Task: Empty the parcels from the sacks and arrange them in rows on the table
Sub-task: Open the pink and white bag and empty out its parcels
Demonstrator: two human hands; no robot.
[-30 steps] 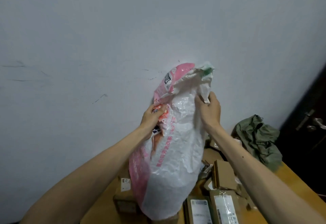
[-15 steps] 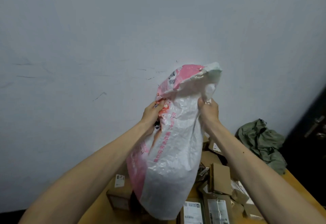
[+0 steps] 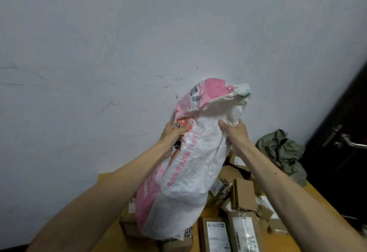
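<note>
A pink and white woven sack (image 3: 190, 168) is held up over the wooden table (image 3: 315, 194), its bulging lower end hanging just above the parcels. My left hand (image 3: 172, 132) grips the sack's left side near the top. My right hand (image 3: 234, 130) grips the crumpled fabric on its right side. Several brown cardboard parcels (image 3: 243, 193) lie in a loose heap under and to the right of the sack. Two long boxes with white labels (image 3: 231, 234) lie side by side at the front.
A crumpled green cloth (image 3: 282, 152) lies on the table's far right corner. A dark door with a metal handle (image 3: 349, 142) stands at the right. The white wall (image 3: 99, 53) is directly behind the table.
The sack has stayed raised in both hands while its top folded and shifted a little; my hands regripped slightly lower. My view drifted slightly.
</note>
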